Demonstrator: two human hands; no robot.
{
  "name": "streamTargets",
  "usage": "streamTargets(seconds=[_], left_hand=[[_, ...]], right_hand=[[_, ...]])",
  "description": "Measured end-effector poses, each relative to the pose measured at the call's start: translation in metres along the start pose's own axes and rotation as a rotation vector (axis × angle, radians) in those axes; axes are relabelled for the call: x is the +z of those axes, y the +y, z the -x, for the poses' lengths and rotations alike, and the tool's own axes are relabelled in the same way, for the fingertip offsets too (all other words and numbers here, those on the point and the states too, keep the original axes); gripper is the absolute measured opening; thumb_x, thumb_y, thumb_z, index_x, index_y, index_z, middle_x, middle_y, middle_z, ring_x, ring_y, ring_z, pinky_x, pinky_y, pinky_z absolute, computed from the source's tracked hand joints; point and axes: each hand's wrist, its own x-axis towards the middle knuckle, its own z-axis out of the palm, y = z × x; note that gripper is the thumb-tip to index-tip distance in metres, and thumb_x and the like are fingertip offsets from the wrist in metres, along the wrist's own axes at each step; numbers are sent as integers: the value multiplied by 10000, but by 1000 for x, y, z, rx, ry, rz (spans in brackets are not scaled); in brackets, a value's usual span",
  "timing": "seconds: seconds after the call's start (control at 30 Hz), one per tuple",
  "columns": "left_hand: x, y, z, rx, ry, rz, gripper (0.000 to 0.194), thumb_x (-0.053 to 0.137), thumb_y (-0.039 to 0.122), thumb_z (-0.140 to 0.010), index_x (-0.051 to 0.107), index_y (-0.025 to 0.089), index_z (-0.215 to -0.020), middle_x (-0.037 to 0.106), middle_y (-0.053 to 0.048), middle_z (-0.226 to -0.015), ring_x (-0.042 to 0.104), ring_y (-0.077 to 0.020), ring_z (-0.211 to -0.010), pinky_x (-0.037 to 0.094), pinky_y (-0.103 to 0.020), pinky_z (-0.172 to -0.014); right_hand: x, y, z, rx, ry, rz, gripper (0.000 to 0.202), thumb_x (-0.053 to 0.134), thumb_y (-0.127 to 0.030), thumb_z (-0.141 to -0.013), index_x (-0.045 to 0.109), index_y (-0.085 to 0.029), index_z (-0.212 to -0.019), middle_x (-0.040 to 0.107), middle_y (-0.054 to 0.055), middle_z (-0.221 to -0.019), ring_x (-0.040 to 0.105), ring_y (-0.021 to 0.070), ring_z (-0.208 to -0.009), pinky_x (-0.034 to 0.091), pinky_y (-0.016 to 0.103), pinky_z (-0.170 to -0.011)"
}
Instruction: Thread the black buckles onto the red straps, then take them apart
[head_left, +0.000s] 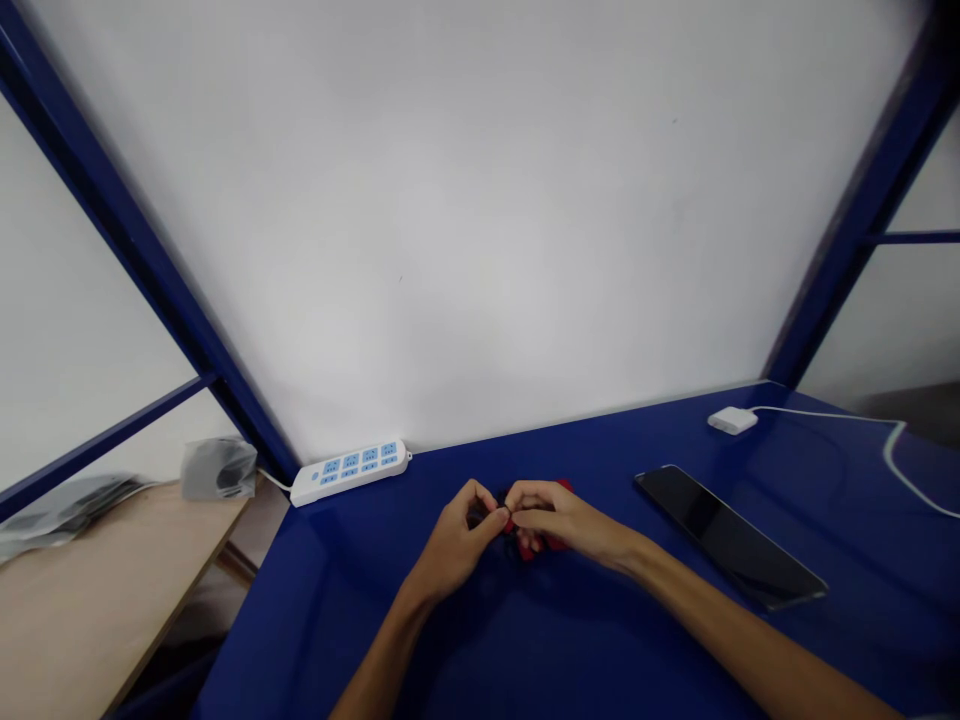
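Both hands meet over the blue table (360, 610), thumbs and forefingers pinched together at the tips. My left hand (459, 540) is closed, its fingertips on a small dark and red object (510, 524) that is mostly hidden. From the other side my right hand (574, 522) pinches the same spot, its remaining fingers curled under. More of a red item (556, 542) shows behind and beneath the right hand, with dark parts beside it. Its kind is too covered to make out.
A black phone (731, 535) lies right of my right hand. Farther back is a white charger (733, 420) with its cable. A white power strip (351, 472) sits by the wall. At left, a wooden table (112, 590) holds grey plastic bags (219, 468).
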Motion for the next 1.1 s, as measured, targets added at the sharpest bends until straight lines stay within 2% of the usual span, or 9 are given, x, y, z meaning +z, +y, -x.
streamTargets(seconds=[0.23,0.33,0.47,0.6,0.73,0.93,1.0,1.1], left_hand=[[5,-1,0,25,-1,26,338,609,508,-892,507,186,-907,560,12,-832,507,-127,-745,395,-242,-684],[7,-4,-1,8,17,-54,364,555,536,-916,533,177,-853,531,24,-759,473,-122,-692,374,-241,-647],[8,-4,-3,3,33,-135,401,484,529,-953,534,174,-774,493,35,-686,441,-116,-644,347,-244,-620],[10,-2,-2,59,133,-135,386,493,503,-958,522,174,-757,501,30,-697,450,-118,-654,345,-244,-626],[12,0,-1,103,190,-149,383,482,495,-967,548,167,-779,539,12,-731,475,-128,-681,360,-249,-642],[15,-2,1,56,74,-40,389,501,520,-953,506,173,-777,479,37,-683,429,-108,-620,346,-235,-588],[16,0,3,66,44,12,366,516,515,-947,504,176,-810,506,33,-704,455,-108,-630,367,-232,-596],[17,8,7,116,37,-10,329,670,471,-865,531,188,-957,605,8,-838,550,-133,-743,429,-242,-681]], right_hand=[[6,-4,-1,-23,56,101,76,639,-235,-776,606,-178,-812,635,-12,-634,563,128,-558,405,244,-542],[9,0,-2,-56,134,145,46,618,-189,-754,579,-192,-778,614,-29,-631,541,123,-553,390,238,-525],[12,4,-2,-148,225,211,71,643,-195,-792,576,-194,-769,584,-37,-637,527,119,-577,391,241,-551],[13,-1,-2,-147,167,106,126,663,-296,-852,630,-175,-861,636,-7,-686,562,123,-583,417,249,-570],[10,-2,-3,-104,97,-176,246,694,-382,-859,664,-144,-914,658,22,-733,610,137,-632,448,252,-590],[5,5,-2,30,-56,-407,273,792,-352,-807,633,-133,-840,636,19,-702,590,117,-600,459,253,-614],[3,5,-2,14,-62,-436,271,800,-334,-803,613,-139,-799,608,3,-695,566,104,-591,450,244,-610],[3,4,-1,-52,-44,-439,269,782,-327,-819,581,-157,-763,559,-18,-668,525,101,-575,416,232,-567]])
